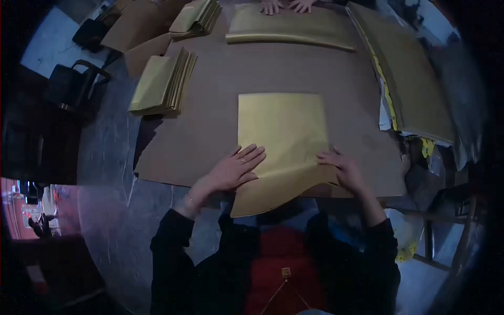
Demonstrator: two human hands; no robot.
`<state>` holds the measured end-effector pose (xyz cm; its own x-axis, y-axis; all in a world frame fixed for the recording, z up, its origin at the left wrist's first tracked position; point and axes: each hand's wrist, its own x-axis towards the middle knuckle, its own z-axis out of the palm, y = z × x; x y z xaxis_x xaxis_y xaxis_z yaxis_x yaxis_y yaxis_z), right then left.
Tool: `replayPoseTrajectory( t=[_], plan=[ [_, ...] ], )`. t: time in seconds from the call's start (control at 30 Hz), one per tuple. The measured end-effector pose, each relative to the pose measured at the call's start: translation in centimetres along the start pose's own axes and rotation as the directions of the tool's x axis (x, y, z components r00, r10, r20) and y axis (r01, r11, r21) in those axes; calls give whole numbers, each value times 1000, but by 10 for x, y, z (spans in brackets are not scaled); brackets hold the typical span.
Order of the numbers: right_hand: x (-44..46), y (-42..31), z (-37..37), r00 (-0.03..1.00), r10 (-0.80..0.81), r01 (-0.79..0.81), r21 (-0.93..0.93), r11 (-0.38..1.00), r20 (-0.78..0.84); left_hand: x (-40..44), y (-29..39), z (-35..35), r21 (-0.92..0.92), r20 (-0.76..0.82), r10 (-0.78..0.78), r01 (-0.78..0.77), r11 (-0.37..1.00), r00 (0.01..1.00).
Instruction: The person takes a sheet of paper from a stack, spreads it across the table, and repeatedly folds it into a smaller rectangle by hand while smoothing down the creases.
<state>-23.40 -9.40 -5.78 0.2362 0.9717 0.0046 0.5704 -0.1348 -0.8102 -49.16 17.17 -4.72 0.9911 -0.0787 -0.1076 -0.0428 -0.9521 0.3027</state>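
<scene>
A yellow-gold sheet of paper (281, 123) lies in front of me, its near part hanging over the table's front edge and curling. My left hand (237, 169) rests palm down on the sheet's left side, fingers stretched out, a ring on one of them. At the right edge of the sheet is my right hand (342, 167), its fingertips lying on the paper and its fingers a little apart. The sheet's lower right corner passes near the right palm, and what lies beneath that palm is hidden.
Brown cardboard (210, 131) covers the table. Two stacks of folded yellow paper, a near stack (157, 86) and a far stack (194, 18), stand at left. Another person's hands (286, 6) press a wide yellow sheet (289, 25) at the far side. A thick pile (407, 73) lies at right.
</scene>
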Motion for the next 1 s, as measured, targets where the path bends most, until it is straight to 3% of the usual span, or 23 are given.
replayPoseTrajectory(
  t=[0.1,0.13,0.23,0.3,0.37,0.43,0.47,0.5,0.53,0.57,0.6,0.67,0.73,0.8,0.87,0.93,1.0],
  plan=[
    [4,-7,2,994,45,-40,48,998,-101,-14,3,-4,6,17,-38,37,999,999],
    [-3,-9,12,941,262,-249,84,965,-215,-19,-2,-1,-5,16,-51,51,999,999],
    [-2,-21,19,895,370,-321,219,922,-248,-34,0,-10,-187,19,-173,174,967,985],
    [1,-21,30,883,336,-233,315,920,-329,-34,5,-20,-217,110,-226,245,945,968],
    [7,-30,29,865,231,-198,121,973,-446,-42,0,-13,-231,194,-296,337,913,935],
    [12,-29,30,857,268,-202,191,961,-440,-52,-14,20,-536,-147,-416,281,796,898],
    [13,-29,29,841,306,-269,145,952,-446,-54,-19,27,-534,-152,-424,287,795,893],
    [15,-29,28,822,343,-336,99,937,-454,-47,-17,29,-898,-214,-452,9,441,866],
    [17,-34,24,755,532,-526,130,841,-384,-36,-3,18,-934,-208,-530,-7,356,822],
    [19,-30,25,762,526,-520,128,845,-378,-25,10,6,-961,-201,-603,-38,272,772],
    [21,-26,27,764,466,-488,71,870,-447,-21,9,13,-961,-205,-610,-38,275,766],
    [26,-27,25,782,340,-419,-36,907,-522,-17,4,32,-913,-231,-741,123,389,630],
    [34,-26,23,767,355,-451,-56,891,-534,-1,19,23,-940,-250,-787,54,337,563],
    [40,-20,22,762,343,-447,-63,892,-549,7,19,24,-762,-300,-835,411,500,461],
    [43,-19,23,743,374,-506,-99,857,-555,13,27,20,-792,-311,-854,383,476,418],
    [49,-22,25,721,406,-564,-134,815,-562,18,31,18,-618,-443,-819,537,574,365],
    [53,-20,30,701,406,-633,-248,734,-586,22,35,19,-599,-405,-840,590,542,361]
  ],
)
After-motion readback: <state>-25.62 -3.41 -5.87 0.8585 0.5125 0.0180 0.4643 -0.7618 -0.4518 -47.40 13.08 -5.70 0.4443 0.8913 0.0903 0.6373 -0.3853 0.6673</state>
